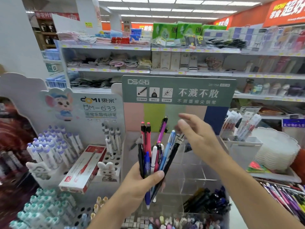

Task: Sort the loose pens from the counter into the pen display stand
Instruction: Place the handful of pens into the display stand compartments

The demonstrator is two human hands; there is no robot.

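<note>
My left hand [140,182] grips a bundle of several mixed pens [156,151], held upright and fanned out: pink, purple, blue, white and black ones. My right hand [196,138] hovers just right of the bundle's tops with fingers spread and relaxed, near a black-and-white pen, holding nothing. Behind and below the bundle stands the clear acrylic pen display stand [194,172] with a green header card [178,91]. Most of its compartments look bare. A lower right compartment holds several dark pens [208,200].
A white stand [69,152] with purple-capped pens and a red-and-white pen box [84,167] stands at the left. Teal-capped pens [41,209] fill the lower left. Loose pens [287,195] lie at the right, under a white tray [277,151]. Store shelves run behind.
</note>
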